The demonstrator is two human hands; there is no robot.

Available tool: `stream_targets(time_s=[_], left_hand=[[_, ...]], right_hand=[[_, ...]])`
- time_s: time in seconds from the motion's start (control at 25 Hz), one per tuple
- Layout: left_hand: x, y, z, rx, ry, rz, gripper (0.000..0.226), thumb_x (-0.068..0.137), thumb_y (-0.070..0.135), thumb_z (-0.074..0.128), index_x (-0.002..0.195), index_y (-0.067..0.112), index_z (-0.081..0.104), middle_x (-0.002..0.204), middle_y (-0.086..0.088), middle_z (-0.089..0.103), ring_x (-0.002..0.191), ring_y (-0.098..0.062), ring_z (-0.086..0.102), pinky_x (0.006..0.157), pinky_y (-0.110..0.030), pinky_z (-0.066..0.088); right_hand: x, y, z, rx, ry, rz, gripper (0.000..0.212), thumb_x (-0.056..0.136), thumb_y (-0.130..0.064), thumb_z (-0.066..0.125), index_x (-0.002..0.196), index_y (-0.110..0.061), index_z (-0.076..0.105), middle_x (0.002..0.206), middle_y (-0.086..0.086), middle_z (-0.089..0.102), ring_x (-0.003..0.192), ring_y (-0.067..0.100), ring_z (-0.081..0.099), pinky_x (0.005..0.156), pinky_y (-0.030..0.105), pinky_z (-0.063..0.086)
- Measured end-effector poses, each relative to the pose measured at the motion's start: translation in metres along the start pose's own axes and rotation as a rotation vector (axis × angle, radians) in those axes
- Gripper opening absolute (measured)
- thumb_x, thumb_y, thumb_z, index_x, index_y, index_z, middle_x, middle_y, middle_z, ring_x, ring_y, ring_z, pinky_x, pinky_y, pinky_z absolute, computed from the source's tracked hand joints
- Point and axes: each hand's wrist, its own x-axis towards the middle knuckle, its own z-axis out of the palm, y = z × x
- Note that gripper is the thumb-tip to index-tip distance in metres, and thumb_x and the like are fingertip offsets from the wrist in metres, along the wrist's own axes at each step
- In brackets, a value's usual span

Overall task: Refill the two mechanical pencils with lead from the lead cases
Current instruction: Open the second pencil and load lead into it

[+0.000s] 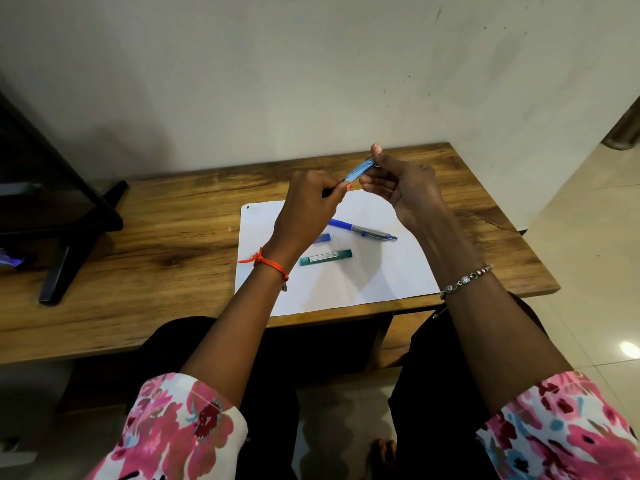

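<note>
Both hands are raised above the white sheet of paper (374,271). My left hand (308,206) grips the lower end of a light blue mechanical pencil (360,170), which slants up to the right. My right hand (401,185) pinches its upper end between thumb and fingers. A second pencil, dark blue with a silver grip (362,229), lies on the paper. A teal lead case (325,257) lies nearer to me on the paper. A blue lead case (322,238) shows partly behind my left wrist.
The wooden desk (173,230) stands against a pale wall. A black monitor stand (69,244) occupies the left side. The desk's right edge drops to a tiled floor (588,237). My lap is below the front edge.
</note>
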Motion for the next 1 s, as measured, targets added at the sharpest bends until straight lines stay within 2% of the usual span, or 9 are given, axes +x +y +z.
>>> stream_targets(time_s=[0.12, 0.28, 0.36, 0.52, 0.68, 0.76, 0.8, 0.88, 1.0], left_hand=[[0.000, 0.002, 0.001, -0.022, -0.021, -0.036, 0.027, 0.088, 0.012, 0.059, 0.070, -0.008, 0.066, 0.068, -0.026, 0.064, 0.059, -0.025, 0.050, 0.057, -0.030, 0.037], [-0.001, 0.005, 0.000, -0.033, -0.048, -0.078, 0.030, 0.089, 0.013, 0.057, 0.070, -0.010, 0.065, 0.065, -0.024, 0.062, 0.057, -0.020, 0.044, 0.051, -0.014, 0.029], [0.000, 0.006, 0.001, -0.045, -0.059, -0.093, 0.031, 0.089, 0.013, 0.057, 0.069, -0.010, 0.064, 0.063, -0.024, 0.060, 0.057, -0.019, 0.042, 0.050, -0.015, 0.029], [0.003, 0.004, 0.004, -0.044, -0.066, -0.115, 0.033, 0.089, 0.013, 0.058, 0.065, -0.009, 0.062, 0.066, -0.030, 0.060, 0.057, -0.020, 0.040, 0.054, -0.028, 0.029], [0.002, 0.004, 0.005, -0.047, -0.093, -0.130, 0.033, 0.088, 0.015, 0.059, 0.059, 0.000, 0.060, 0.062, -0.028, 0.059, 0.057, -0.018, 0.040, 0.052, -0.022, 0.029], [-0.002, 0.001, 0.001, -0.032, -0.098, -0.135, 0.030, 0.088, 0.016, 0.059, 0.059, 0.009, 0.055, 0.057, -0.022, 0.052, 0.057, -0.017, 0.039, 0.053, -0.024, 0.030], [-0.004, -0.002, -0.001, -0.035, -0.090, -0.147, 0.031, 0.088, 0.016, 0.059, 0.058, 0.006, 0.057, 0.057, -0.022, 0.053, 0.056, -0.016, 0.040, 0.053, -0.025, 0.031], [-0.005, -0.006, -0.008, -0.054, -0.054, -0.174, 0.032, 0.087, 0.015, 0.061, 0.062, -0.007, 0.064, 0.059, -0.022, 0.058, 0.047, -0.006, 0.040, 0.051, -0.018, 0.032], [-0.006, -0.004, -0.013, -0.058, -0.033, -0.187, 0.026, 0.086, 0.013, 0.062, 0.072, -0.008, 0.069, 0.061, -0.009, 0.061, 0.043, 0.006, 0.048, 0.048, -0.005, 0.032]], right_hand=[[-0.001, 0.001, 0.001, -0.012, 0.043, -0.001, 0.019, 0.083, -0.016, 0.070, 0.080, 0.002, 0.066, 0.051, 0.007, 0.065, 0.044, 0.017, 0.063, 0.049, 0.021, 0.055], [-0.001, 0.001, 0.003, -0.054, 0.090, -0.005, 0.021, 0.082, -0.020, 0.071, 0.078, 0.000, 0.066, 0.052, 0.006, 0.065, 0.039, 0.015, 0.059, 0.045, 0.022, 0.053], [-0.001, 0.001, 0.003, -0.083, 0.108, -0.008, 0.021, 0.083, -0.022, 0.071, 0.077, -0.002, 0.067, 0.055, 0.006, 0.065, 0.036, 0.013, 0.056, 0.043, 0.022, 0.051], [-0.002, 0.000, 0.004, -0.123, 0.125, 0.006, 0.021, 0.083, -0.024, 0.071, 0.073, -0.006, 0.066, 0.059, 0.006, 0.065, 0.033, 0.012, 0.051, 0.041, 0.020, 0.048], [0.002, -0.002, -0.003, -0.090, 0.158, 0.027, 0.023, 0.088, -0.028, 0.065, 0.075, -0.008, 0.064, 0.048, 0.000, 0.061, 0.033, 0.011, 0.050, 0.042, 0.020, 0.047], [0.008, -0.009, -0.012, -0.066, 0.172, 0.044, 0.024, 0.089, -0.030, 0.063, 0.075, -0.011, 0.063, 0.044, -0.004, 0.059, 0.037, 0.010, 0.052, 0.043, 0.019, 0.047], [0.010, -0.012, -0.017, -0.081, 0.154, 0.061, 0.024, 0.090, -0.030, 0.062, 0.075, -0.011, 0.062, 0.046, -0.005, 0.060, 0.040, 0.009, 0.056, 0.044, 0.018, 0.048], [0.012, -0.014, -0.022, -0.079, 0.069, 0.115, 0.021, 0.092, -0.021, 0.059, 0.075, -0.008, 0.060, 0.054, 0.000, 0.064, 0.046, 0.010, 0.063, 0.047, 0.018, 0.051], [0.012, -0.010, -0.017, 0.011, -0.044, 0.201, 0.018, 0.092, -0.004, 0.052, 0.075, 0.000, 0.058, 0.067, 0.010, 0.064, 0.050, 0.013, 0.065, 0.053, 0.019, 0.056]])
